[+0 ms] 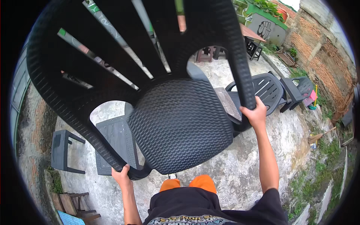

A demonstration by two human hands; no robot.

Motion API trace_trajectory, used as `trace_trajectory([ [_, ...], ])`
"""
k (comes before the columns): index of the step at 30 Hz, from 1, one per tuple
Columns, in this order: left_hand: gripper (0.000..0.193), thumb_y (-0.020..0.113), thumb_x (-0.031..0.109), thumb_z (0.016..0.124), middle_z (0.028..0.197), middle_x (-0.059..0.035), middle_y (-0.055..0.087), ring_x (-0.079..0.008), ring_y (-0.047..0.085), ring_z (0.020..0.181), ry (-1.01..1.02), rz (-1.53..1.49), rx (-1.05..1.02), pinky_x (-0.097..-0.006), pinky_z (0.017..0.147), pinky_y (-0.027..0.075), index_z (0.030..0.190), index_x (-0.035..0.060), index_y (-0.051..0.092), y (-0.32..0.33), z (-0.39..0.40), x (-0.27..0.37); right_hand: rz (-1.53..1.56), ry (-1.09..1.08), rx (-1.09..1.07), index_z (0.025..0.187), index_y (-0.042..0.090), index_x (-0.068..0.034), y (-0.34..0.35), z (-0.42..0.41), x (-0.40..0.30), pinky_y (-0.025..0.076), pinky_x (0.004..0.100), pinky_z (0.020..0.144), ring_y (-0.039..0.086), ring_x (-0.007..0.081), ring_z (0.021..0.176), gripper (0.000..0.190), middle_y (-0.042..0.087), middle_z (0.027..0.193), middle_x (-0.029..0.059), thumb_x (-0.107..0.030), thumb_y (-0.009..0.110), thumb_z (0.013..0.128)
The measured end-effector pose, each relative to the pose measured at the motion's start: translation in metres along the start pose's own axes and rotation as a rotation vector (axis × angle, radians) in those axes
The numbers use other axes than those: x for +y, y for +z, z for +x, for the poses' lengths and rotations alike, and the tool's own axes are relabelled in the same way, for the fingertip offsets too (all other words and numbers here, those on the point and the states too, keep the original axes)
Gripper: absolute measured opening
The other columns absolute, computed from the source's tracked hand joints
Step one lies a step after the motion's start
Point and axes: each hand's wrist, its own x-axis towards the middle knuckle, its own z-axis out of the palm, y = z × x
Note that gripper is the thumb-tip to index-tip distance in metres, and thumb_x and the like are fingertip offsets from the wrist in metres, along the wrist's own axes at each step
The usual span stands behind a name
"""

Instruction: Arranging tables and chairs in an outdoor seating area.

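Observation:
A black plastic armchair with a woven-pattern seat (pixel 180 126) fills the middle of the head view, its slatted back towards the upper left. My left hand (pixel 122 175) grips the front end of its left armrest. On the other armrest, near its front end, my right hand (pixel 255 112) is closed. The chair's seat faces me and its legs are mostly hidden. Behind it, partly covered, are a dark grey plastic table (pixel 112 146) on the left and a brownish patterned tabletop (pixel 229 104) on the right.
A small grey stool (pixel 59 150) lies at the left, above wooden furniture (pixel 67 204). More plastic chairs (pixel 267 90) stand at the right. A broom (pixel 316 137) lies near the weedy edge. Brick walls (pixel 323 53) bound the concrete yard, and a table (pixel 251 32) stands farther back.

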Motion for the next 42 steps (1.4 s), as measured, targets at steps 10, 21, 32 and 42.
trace_trajectory([
  [10,0.033,0.061,-0.005,0.071,0.099,-0.0069,0.057,-0.0178,0.056,0.088,-0.247,-0.218,0.551,-0.0316,0.083,0.045,0.104,-0.0019,0.056,0.064,-0.049,-0.118,0.105,-0.278,-0.613,0.089,0.063,0.005,0.293,0.172,0.036,0.05,0.0335,0.065,0.064,0.0237,0.066,0.048,0.064,0.073,0.0168,-0.027,0.072,0.055],
  [21,0.028,0.062,-0.009,0.07,0.089,-0.0029,0.058,-0.015,0.056,0.079,-0.329,-0.107,0.907,-0.0272,0.075,0.044,0.097,0.0011,0.058,0.133,-0.132,-0.051,-0.001,-0.289,-0.954,0.085,0.061,0.004,0.347,0.182,0.045,0.05,0.0367,0.063,0.065,0.0272,0.065,0.046,0.063,0.069,0.0192,-0.026,0.071,0.052],
  [32,0.03,0.064,-0.008,0.072,0.091,-0.003,0.06,-0.0146,0.058,0.082,-0.563,-0.197,0.885,-0.0268,0.078,0.045,0.1,0.0009,0.056,0.215,-0.167,-0.014,-0.059,-0.364,-1.017,0.08,0.059,0.003,0.35,0.237,0.051,0.046,0.0333,0.059,0.057,0.022,0.058,0.042,0.058,0.064,0.0122,-0.025,0.073,0.052],
  [42,0.021,0.065,-0.006,0.075,0.086,-0.0032,0.058,-0.0139,0.057,0.08,-0.66,-0.285,0.946,-0.0276,0.075,0.046,0.092,0.0026,0.055,0.233,-0.181,-0.074,-0.147,-0.503,-1.138,0.088,0.064,0.004,0.416,0.212,0.066,0.051,0.0381,0.067,0.064,0.0316,0.067,0.048,0.063,0.07,0.0201,-0.029,0.071,0.053],
])
